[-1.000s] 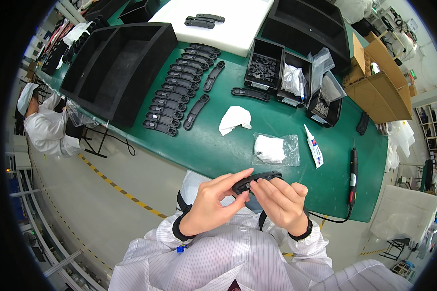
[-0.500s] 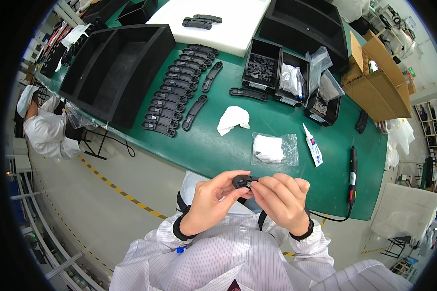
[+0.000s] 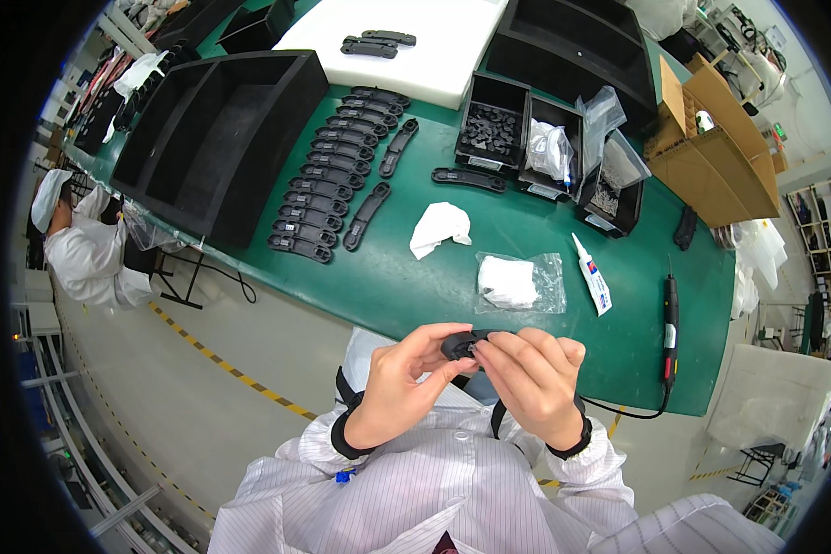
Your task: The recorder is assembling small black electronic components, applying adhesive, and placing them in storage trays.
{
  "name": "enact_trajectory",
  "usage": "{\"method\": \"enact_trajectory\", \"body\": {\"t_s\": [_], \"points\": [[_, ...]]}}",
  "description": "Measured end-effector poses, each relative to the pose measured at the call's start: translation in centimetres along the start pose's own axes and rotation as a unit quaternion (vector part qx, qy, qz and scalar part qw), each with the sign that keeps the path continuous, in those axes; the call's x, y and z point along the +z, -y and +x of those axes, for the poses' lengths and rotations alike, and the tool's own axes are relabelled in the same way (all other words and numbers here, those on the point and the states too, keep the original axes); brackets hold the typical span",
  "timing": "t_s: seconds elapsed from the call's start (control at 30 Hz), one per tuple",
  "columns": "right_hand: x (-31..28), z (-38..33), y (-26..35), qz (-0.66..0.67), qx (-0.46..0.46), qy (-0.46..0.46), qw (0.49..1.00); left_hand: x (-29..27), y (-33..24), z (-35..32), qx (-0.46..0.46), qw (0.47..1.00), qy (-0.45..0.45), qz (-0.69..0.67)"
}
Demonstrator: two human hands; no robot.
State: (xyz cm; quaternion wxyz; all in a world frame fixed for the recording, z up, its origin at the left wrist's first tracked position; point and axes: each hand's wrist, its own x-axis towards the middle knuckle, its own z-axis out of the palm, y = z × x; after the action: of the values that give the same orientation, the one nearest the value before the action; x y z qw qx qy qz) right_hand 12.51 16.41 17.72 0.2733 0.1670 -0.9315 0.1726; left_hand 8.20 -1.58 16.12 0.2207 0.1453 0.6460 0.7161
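Just beyond the table's near edge, both my hands hold a black plastic part (image 3: 459, 345) with a rounded end. My left hand (image 3: 399, 380) pinches that end between thumb and fingers. My right hand (image 3: 537, 377) has its fingertips closed on the other side, hiding much of the part. Whether a smaller piece is between those fingertips cannot be seen. Farther off, several long black plastic parts (image 3: 318, 187) lie in a column on the green table (image 3: 388, 286). Two similar parts, one a black handle-like strip (image 3: 367, 216), lie beside the column.
A crumpled white cloth (image 3: 439, 229), a clear bag with white material (image 3: 508, 283), a glue tube (image 3: 592, 275) and an electric screwdriver (image 3: 670, 328) lie on the table. Black bins (image 3: 492, 162) with small parts stand behind, a divided black tray (image 3: 277, 138) left, a cardboard box (image 3: 720, 171) right.
The held black part has turned slightly between my fingers, with its top edge showing more. My hands stay almost in place; the view has shifted a little.
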Motion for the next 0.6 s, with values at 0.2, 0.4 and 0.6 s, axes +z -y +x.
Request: {"method": "enact_trajectory", "body": {"t_s": [0.2,0.4,0.6], "points": [[-0.02,-0.08,0.15,-0.015,0.012,0.007,1.000,0.09,0.10,-0.01,0.004,1.000,0.000,0.000],[0.35,-0.28,0.62,0.002,0.058,-0.029,0.998,0.31,-0.01,0.17,0.012,1.000,0.003,-0.021],[0.29,-0.33,0.55,0.014,0.047,-0.040,0.998,0.29,0.14,0.26,0.005,1.000,-0.012,-0.027]]}}
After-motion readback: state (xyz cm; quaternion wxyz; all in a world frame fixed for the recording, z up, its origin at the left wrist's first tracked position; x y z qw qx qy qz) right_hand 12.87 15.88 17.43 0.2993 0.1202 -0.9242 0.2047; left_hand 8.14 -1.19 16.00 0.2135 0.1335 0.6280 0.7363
